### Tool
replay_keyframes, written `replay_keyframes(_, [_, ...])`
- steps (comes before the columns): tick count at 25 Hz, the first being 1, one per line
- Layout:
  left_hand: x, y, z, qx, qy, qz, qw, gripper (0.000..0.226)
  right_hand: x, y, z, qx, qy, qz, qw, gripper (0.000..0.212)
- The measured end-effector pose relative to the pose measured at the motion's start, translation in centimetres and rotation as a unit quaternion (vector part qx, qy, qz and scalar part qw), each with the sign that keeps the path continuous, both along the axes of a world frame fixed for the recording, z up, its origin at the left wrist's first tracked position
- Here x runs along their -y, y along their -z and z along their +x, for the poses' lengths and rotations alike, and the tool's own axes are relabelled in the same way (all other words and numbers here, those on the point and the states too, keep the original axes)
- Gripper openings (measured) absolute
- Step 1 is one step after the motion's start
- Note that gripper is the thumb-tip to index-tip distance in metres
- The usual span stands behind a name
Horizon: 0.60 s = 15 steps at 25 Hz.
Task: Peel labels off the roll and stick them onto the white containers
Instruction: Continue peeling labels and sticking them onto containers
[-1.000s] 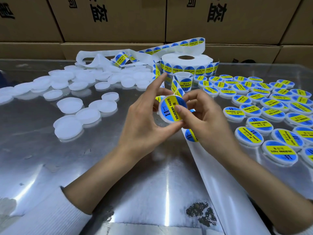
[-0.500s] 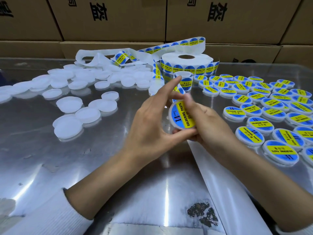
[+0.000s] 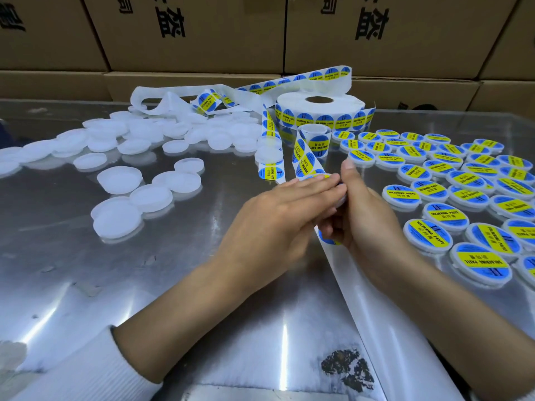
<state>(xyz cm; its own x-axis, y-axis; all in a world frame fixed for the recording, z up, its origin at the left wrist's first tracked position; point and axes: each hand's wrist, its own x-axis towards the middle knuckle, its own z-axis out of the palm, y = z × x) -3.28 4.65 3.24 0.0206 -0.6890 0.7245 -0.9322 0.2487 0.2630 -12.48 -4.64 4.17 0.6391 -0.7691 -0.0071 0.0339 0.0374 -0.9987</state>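
My left hand [image 3: 278, 221] lies flat, fingers straight, pressing on top of a labelled white container [image 3: 342, 198] that is almost hidden between both hands. My right hand [image 3: 364, 218] curls around that container from the right and below, thumb upright. A strip of blue-and-yellow labels [image 3: 304, 160] runs from the hands up to the label roll [image 3: 318, 111] at the back. Unlabelled white containers [image 3: 150, 195] lie scattered on the left. Labelled containers [image 3: 445, 215] lie in rows on the right.
Everything sits on a shiny metal table [image 3: 173, 285]. Empty backing paper [image 3: 376, 314] trails from the hands toward the front edge, and more loops [image 3: 162, 96] behind the roll. Cardboard boxes [image 3: 202, 33] form a wall at the back.
The container, earlier held tilted with its label facing me, has been turned flat. My left hand moved from gripping its edge to pressing its fingers flat over the label.
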Motion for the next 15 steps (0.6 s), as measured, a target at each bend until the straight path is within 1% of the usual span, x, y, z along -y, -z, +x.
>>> replay_keyframes(3, [-0.2, 0.1, 0.4, 0.005, -0.005, -0.043, 0.999, 0.041, 0.2, 0.0, 0.2, -0.009, -0.003, 0.006, 1.0, 0.058])
replay_keyframes(6, [-0.5, 0.1, 0.4, 0.016, -0.026, -0.096, 0.995, 0.03, 0.1, -0.2, 0.1, 0.009, -0.017, 0.011, 1.0, 0.057])
replay_keyframes(8, [-0.8, -0.3, 0.5, 0.032, -0.062, -0.134, 0.989, 0.014, 0.0, -0.5, 0.1, 0.023, -0.017, -0.003, 1.0, 0.058])
replay_keyframes(9, [-0.9, -0.6, 0.8, 0.028, -0.088, -0.146, 0.985, 0.011, -0.1, -0.6, 0.0, 0.025, -0.015, -0.017, 0.999, 0.057])
replay_keyframes(10, [-1.0, -0.9, 1.3, 0.013, -0.117, -0.147, 0.982, 0.017, -0.1, -0.7, -0.1, 0.022, -0.015, -0.034, 0.999, 0.056])
replay_keyframes(11, [-1.0, -1.1, 2.0, -0.009, -0.147, -0.125, 0.981, 0.024, 0.1, -0.8, -0.2, 0.02, -0.015, -0.046, 0.999, 0.053])
replay_keyframes(13, [-1.2, -1.1, 3.7, -0.048, -0.236, -0.027, 0.97, 0.036, 0.7, -1.1, -0.5, 0.011, -0.005, -0.047, 0.999, 0.046])
replay_keyframes(14, [-1.2, -0.7, 4.8, -0.05, -0.298, 0.042, 0.952, 0.043, 1.2, -1.1, -0.6, -0.003, 0.008, -0.045, 0.999, 0.043])
replay_keyframes(15, [-1.4, -0.1, 6.0, -0.037, -0.354, 0.121, 0.927, 0.052, 1.7, -1.2, -0.7, -0.019, 0.027, -0.048, 0.998, 0.04])
